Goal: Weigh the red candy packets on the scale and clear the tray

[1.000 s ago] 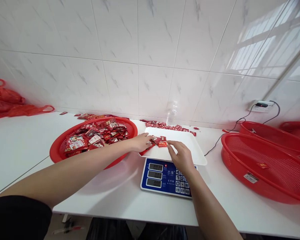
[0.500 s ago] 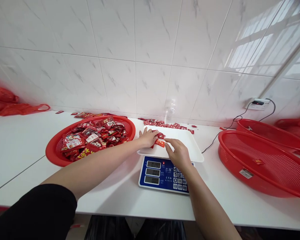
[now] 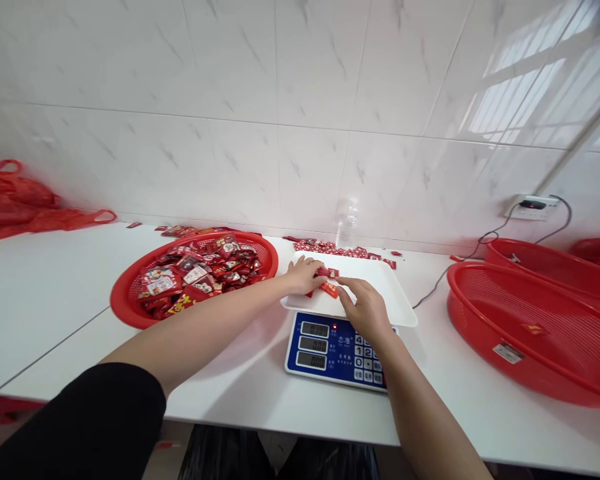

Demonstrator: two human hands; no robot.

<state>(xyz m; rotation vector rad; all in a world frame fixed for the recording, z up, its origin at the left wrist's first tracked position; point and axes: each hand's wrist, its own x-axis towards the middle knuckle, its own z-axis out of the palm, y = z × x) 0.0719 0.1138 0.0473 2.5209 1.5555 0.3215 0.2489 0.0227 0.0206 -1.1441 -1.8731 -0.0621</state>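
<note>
- We see heaped packets (image 3: pixel 195 275) inside the left basket (image 3: pixel 123 301).
- On the tray (image 3: pixel 393 300): red packets (image 3: pixel 333 273) under our left hand (image 3: pixel 301 276), orange packet (image 3: pixel 329 289) at our right hand (image 3: pixel 367 308); we can't tell either grip.

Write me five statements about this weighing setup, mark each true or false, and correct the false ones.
1. An orange packet is over the white tray, between the left hand and the right hand. True.
2. The packet-filled basket stands to the right of the scale. False: the packet-filled basket is to its left.
3. The scale has three display windows, one above another. True.
4. The clear bottle stands at the table's front edge. False: the clear bottle is behind the tray, near the wall.
5. The black sleeve shows on the right arm. False: the black sleeve shows on the left.
</note>
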